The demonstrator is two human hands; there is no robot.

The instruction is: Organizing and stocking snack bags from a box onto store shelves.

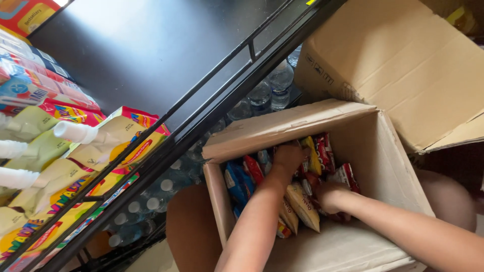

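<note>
Both hands digging in the cardboard box (388, 166): left hand (288, 157) and right hand (330, 196) fingers buried among snack bags (302, 204), grip can't tell, so pkts are risking getting crushed or torn.

An open cardboard box (388, 166) sits at about four o'clock, snack packets (302, 201) packed inside it. Both hands are in among them, the left hand (288, 157) toward twelve of the right hand (330, 195). A second carton (403, 65) lies at two o'clock. Shelving (212, 108) runs from eight to one, pouches (75, 171) on it, water bottles (262, 95) beneath.
</note>
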